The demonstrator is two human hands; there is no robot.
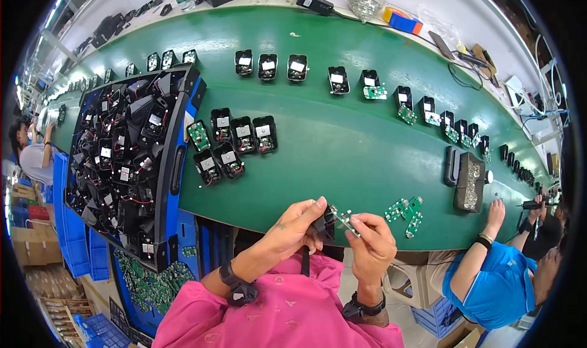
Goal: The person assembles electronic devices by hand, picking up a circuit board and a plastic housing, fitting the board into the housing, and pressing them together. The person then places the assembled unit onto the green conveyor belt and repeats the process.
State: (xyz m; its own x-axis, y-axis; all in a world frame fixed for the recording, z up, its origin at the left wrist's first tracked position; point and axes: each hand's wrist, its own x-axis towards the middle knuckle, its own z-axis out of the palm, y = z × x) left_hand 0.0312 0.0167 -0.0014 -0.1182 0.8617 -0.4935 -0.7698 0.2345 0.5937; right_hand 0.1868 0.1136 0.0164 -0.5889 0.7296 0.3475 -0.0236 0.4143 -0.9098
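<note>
My left hand [296,223] is closed around a small black plastic housing [324,226], tilted near the table's front edge. Between the thumb and fingers of my right hand [372,241] is a green circuit board [347,222], its far end close to the mouth of the housing. Whether the two touch, I cannot tell. Right of my hands lie several loose circuit boards [397,210]. To the left, several black housings [243,134] stand grouped, most with a pale block inside; one carries a green board [199,135] on top.
A large crate [178,164] heaped with black housings stands at the left. Below it is a bin of green boards [153,281]. Further housings [298,68] line the far side of the green table [342,146]. A tray of small metal parts [469,186] sits at right, near a person in blue [498,281].
</note>
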